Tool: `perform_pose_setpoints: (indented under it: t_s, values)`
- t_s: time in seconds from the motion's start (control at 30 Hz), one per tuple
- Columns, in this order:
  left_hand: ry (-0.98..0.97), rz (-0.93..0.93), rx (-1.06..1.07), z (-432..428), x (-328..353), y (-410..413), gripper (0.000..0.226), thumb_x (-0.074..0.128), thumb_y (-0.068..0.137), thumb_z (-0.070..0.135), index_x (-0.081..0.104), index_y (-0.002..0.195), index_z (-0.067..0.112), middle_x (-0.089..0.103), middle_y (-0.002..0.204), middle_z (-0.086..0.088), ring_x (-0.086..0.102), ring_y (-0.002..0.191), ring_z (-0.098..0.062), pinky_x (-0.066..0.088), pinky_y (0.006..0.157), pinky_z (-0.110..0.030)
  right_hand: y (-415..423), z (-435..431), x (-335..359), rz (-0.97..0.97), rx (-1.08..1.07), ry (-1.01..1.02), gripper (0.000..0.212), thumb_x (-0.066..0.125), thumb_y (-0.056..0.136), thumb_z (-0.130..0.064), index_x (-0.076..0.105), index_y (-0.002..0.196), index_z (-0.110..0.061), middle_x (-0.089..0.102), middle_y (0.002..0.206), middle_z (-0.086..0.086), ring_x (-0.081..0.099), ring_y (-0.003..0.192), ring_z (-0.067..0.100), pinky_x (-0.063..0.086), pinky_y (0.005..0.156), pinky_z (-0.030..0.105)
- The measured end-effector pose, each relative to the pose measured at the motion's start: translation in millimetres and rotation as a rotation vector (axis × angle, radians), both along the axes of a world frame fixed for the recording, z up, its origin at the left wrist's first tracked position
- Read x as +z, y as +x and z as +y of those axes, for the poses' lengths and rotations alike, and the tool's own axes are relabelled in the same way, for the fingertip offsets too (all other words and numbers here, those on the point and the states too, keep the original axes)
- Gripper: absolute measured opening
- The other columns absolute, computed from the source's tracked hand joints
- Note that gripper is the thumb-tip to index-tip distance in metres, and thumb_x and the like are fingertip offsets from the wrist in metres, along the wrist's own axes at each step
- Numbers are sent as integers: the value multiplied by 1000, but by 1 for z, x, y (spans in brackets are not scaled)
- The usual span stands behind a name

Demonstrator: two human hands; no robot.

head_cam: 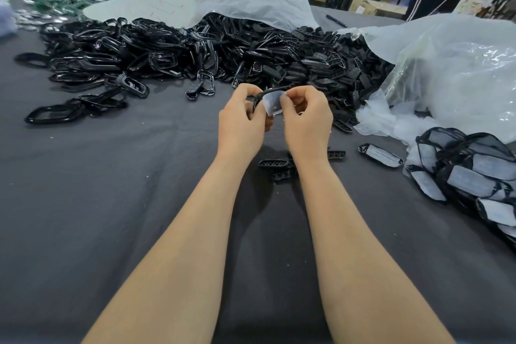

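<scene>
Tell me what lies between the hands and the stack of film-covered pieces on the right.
Head view: one film-covered black piece and a small black insert lie on the cloth.

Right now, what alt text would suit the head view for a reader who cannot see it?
Two bare hands work over a dark grey cloth-covered table: the left hand grips a glossy black plastic frame piece while the right hand pinches a small translucent grey film. Behind them lies a heap of black plastic parts.

glossy black plastic frame (261, 95), matt cloth (139, 176) (grey)
</scene>
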State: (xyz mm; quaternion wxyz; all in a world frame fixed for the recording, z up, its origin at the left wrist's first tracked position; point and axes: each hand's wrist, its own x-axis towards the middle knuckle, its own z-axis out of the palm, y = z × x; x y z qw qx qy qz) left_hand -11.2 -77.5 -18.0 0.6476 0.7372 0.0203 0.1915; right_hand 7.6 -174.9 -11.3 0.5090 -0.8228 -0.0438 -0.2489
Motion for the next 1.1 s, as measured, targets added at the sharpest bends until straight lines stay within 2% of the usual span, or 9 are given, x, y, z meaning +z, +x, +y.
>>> perform_pose_setpoints:
  t_s: [0.17, 0.33, 0.47, 0.57, 0.77, 1.1]
  values:
    - [28, -14, -19, 0, -1, 0, 22, 53, 96, 12, 48, 86, 31, 65, 66, 3, 60, 53, 0, 53, 64, -20, 4, -2, -1, 22, 2, 41, 2, 60, 91, -11, 59, 90, -10, 61, 97, 10, 50, 75, 5, 38, 69, 8]
    - [33, -17, -20, 1, -2, 1, 26, 53, 96, 9, 48, 84, 32, 64, 64, 5, 59, 53, 1, 53, 63, -20, 6, -6, 0, 69, 66, 132, 5, 62, 89, -8, 57, 89, -9, 57, 78, -7, 54, 75, 8, 45, 69, 15]
    - [38, -12, -14, 1, -3, 1, 29, 53, 95, 9, 48, 83, 34, 64, 63, 7, 60, 54, 0, 55, 66, -25, 7, -9, 0, 100, 98, 216, 15, 65, 88, -8, 51, 90, -12, 56, 78, -6, 55, 73, 8, 47, 71, 17]
    - [44, -3, -6, 3, -3, 1, 30, 52, 95, 7, 49, 84, 35, 63, 62, 9, 58, 54, 0, 55, 68, -28, 9, -15, 0, 178, 168, 278, 19, 66, 87, -9, 50, 93, -15, 60, 82, -1, 58, 76, 13, 51, 74, 23]
    - [56, 15, 3, 3, -4, 3, 18, 51, 96, 7, 55, 105, 22, 63, 67, 7, 57, 54, 4, 54, 67, -22, 12, -20, 0, 263, 257, 326, 9, 64, 89, -6, 61, 96, -11, 64, 83, 1, 61, 70, 7, 54, 68, 17]
    - [72, 10, -2, 4, -5, 4, 20, 50, 96, 6, 55, 102, 25, 63, 68, 7, 57, 53, 5, 54, 66, -21, 13, -25, 1, 298, 278, 327, 8, 64, 89, -6, 61, 87, -13, 65, 79, 1, 61, 62, 3, 52, 64, 17]
